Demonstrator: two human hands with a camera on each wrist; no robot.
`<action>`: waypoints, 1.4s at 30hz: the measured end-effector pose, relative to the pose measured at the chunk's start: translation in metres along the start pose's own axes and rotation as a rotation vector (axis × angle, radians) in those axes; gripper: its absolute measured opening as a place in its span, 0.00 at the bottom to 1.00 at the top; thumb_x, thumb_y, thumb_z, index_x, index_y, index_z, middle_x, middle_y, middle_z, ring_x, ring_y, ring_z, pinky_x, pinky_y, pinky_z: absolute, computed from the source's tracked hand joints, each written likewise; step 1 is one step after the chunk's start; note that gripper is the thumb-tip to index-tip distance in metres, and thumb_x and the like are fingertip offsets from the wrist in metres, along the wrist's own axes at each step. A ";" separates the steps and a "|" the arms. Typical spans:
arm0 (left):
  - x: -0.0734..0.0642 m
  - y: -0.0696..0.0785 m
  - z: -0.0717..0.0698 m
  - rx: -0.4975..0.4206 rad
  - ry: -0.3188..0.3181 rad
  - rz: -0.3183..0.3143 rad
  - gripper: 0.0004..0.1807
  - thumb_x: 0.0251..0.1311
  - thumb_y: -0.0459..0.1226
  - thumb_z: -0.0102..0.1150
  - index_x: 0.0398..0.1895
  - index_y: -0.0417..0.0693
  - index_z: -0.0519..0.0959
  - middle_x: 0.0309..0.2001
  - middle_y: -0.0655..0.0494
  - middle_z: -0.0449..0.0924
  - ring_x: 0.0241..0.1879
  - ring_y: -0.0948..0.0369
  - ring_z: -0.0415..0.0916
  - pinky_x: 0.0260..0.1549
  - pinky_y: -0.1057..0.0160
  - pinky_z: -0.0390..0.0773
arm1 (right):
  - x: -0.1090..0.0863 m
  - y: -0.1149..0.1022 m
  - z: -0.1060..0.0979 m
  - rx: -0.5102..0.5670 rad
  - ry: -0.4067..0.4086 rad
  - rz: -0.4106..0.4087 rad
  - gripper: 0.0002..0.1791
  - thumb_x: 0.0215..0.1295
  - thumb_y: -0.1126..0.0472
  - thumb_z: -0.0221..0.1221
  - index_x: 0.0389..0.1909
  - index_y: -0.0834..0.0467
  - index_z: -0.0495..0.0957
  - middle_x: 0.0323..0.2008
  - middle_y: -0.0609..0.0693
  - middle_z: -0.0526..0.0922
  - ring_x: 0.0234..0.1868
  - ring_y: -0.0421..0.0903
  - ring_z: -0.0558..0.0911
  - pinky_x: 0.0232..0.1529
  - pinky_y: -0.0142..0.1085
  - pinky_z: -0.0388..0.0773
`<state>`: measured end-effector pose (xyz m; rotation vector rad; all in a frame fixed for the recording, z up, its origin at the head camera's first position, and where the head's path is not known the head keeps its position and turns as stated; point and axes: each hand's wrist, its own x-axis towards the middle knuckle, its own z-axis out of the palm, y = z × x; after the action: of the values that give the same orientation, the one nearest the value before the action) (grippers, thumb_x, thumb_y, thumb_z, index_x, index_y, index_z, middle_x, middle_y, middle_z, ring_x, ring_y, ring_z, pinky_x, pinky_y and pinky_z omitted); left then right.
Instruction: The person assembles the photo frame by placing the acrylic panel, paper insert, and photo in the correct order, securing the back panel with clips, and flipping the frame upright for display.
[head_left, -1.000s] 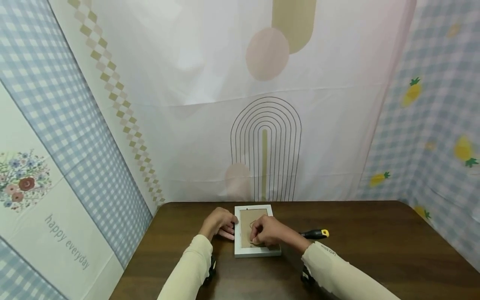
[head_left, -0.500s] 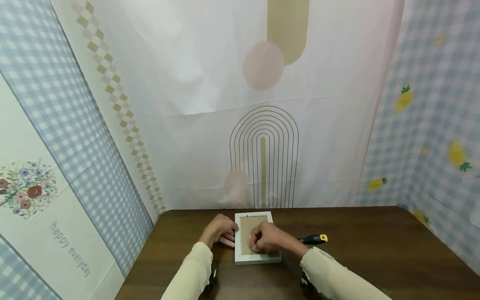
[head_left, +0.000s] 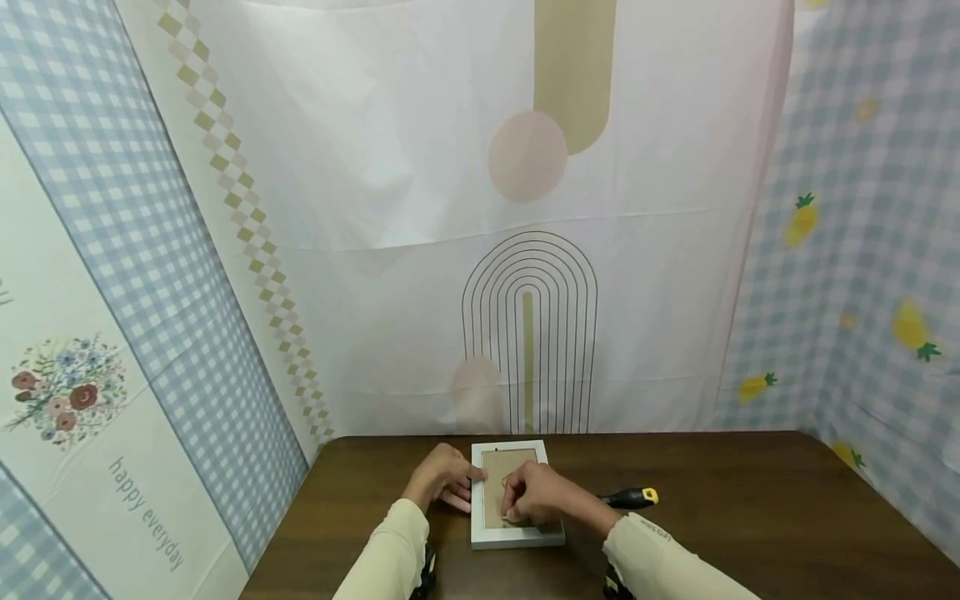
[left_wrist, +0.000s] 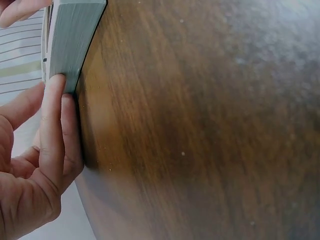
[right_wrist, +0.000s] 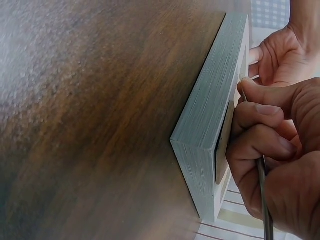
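Note:
A white picture frame (head_left: 517, 540) lies back up on the table, its brown backing board (head_left: 497, 467) showing. My left hand (head_left: 446, 473) is at the frame's left side; one digit reaches over the rim, and straight fingers (left_wrist: 53, 125) touch the side wall. Over the lower part of the backing, my right hand (head_left: 536, 493) bends low with curled fingers. It grips a screwdriver (head_left: 630, 498) with a black and yellow handle, which sticks out to the right beyond the wrist. In the right wrist view the metal shaft (right_wrist: 265, 200) passes through the fist, and a thin tip shows by the thumb.
The dark wooden table (head_left: 720, 517) extends around the frame. A pale printed cloth (head_left: 390, 333) hangs at its far edge, with checked cloth (head_left: 217, 333) at the left and right.
The head view has tilted up, so the scene sits lower. A digit of my left hand now reaches over the frame's left rim. My right hand stays over the backing with the screwdriver.

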<state>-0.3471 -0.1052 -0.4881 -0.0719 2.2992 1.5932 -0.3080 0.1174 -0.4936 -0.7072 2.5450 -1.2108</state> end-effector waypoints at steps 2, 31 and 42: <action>0.000 0.001 0.000 -0.002 -0.001 0.003 0.12 0.69 0.31 0.76 0.33 0.40 0.79 0.36 0.41 0.81 0.27 0.56 0.83 0.30 0.55 0.99 | 0.000 -0.001 0.000 0.006 0.003 0.003 0.06 0.58 0.75 0.74 0.27 0.61 0.90 0.27 0.42 0.85 0.28 0.39 0.77 0.28 0.27 0.74; 0.003 0.020 0.003 0.016 0.022 -0.025 0.05 0.67 0.28 0.69 0.41 0.32 0.83 0.40 0.35 0.86 0.32 0.47 0.92 0.33 0.53 0.99 | 0.000 0.005 -0.043 -0.061 -0.091 -0.018 0.08 0.74 0.66 0.70 0.32 0.56 0.85 0.24 0.42 0.78 0.19 0.38 0.73 0.18 0.26 0.71; 0.003 0.002 0.002 -0.016 0.017 -0.030 0.06 0.66 0.27 0.68 0.42 0.32 0.83 0.40 0.35 0.84 0.31 0.49 0.88 0.33 0.51 1.00 | 0.005 0.022 -0.051 -0.219 0.001 -0.106 0.07 0.76 0.65 0.71 0.35 0.54 0.87 0.33 0.44 0.86 0.33 0.36 0.78 0.29 0.30 0.78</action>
<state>-0.3499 -0.1022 -0.4874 -0.1234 2.2876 1.6029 -0.3406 0.1607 -0.4787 -0.8991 2.6985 -0.9693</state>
